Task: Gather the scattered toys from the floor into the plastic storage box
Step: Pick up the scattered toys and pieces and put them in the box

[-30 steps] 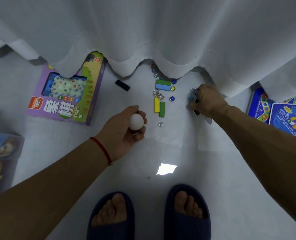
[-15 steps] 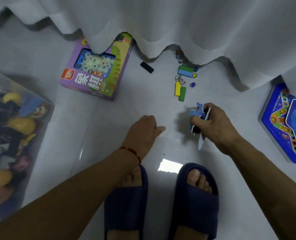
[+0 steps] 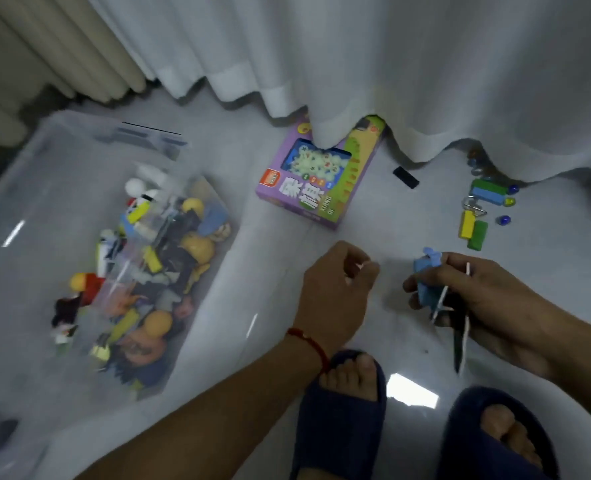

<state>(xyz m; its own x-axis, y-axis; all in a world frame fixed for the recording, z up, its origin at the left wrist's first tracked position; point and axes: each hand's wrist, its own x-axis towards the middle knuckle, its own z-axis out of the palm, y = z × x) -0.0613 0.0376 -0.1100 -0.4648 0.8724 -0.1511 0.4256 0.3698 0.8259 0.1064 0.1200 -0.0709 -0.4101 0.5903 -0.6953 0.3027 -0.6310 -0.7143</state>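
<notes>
Right hand [image 3: 488,306] fingers [image 3: 425,282] pinch flat blue puzzle-like pieces [image 3: 427,284], bunched to carry. Left hand [image 3: 335,292] loosely curled, empty. Clear plastic storage box [image 3: 45,161] w/ toys sits left; coloured wooden blocks [image 3: 474,226] remain on floor.

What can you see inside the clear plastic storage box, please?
The plastic storage box holds a jumbled pile of small toy figures, yellow, orange, blue and black, with a white ball at the far end. Whatever lies beneath the pile is covered.
</notes>
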